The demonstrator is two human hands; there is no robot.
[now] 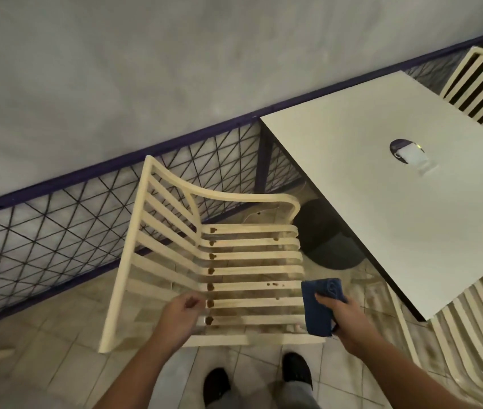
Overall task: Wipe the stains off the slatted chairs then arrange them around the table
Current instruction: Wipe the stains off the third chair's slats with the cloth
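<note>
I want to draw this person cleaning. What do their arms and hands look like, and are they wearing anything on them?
Both arms are bare to the frame's edge: no sleeves show. The left hand and right hand have no gloves, and I see no rings, watch or bracelets.

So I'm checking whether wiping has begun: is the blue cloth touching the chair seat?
Cannot tell. In the head view the cloth, held in the right hand, overlaps the seat's right edge, with neither contact nor gap plain.

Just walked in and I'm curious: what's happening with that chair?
A person is cleaning a cream slatted chair. The right hand holds a folded blue cloth at the seat's right edge; the left hand hovers by the left side. Brown stains still dot the slats. The white table stands alongside.
</note>
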